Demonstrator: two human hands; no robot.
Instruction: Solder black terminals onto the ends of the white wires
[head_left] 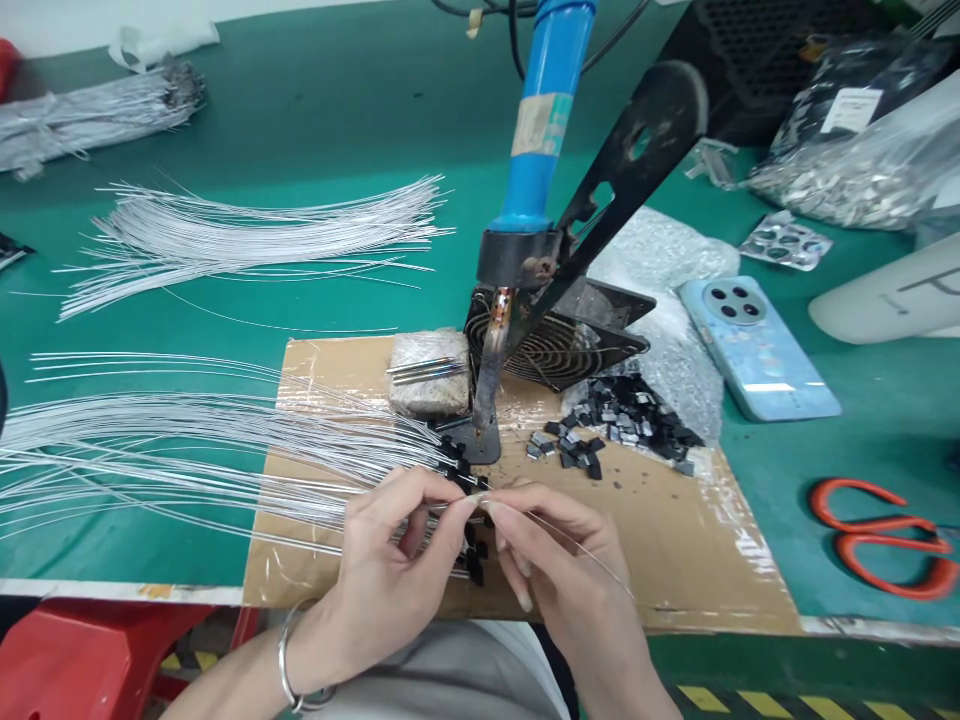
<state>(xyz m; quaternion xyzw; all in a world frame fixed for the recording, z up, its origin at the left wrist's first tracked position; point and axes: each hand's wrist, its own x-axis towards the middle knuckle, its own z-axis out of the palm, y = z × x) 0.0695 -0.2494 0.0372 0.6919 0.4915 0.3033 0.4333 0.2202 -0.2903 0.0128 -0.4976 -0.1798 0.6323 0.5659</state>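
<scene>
My left hand (405,550) and my right hand (566,560) meet fingertip to fingertip over the cardboard (675,550). Both pinch a thin wire (585,552), whose free part runs down to the right across my right hand. What lies between the fingertips is too small to make out. Just behind my hands, white wires (330,430) with black pieces (454,452) at their ends extend to the left. A blue soldering iron (531,150) stands tip down in a black bracket above a small metal plate (480,442).
A wrapped block (427,375) sits left of the black fan (555,350). Small black pieces (630,415) lie to its right, near a blue phone (761,350) and orange-handled scissors (885,535). Another wire bundle (255,235) lies at the back left.
</scene>
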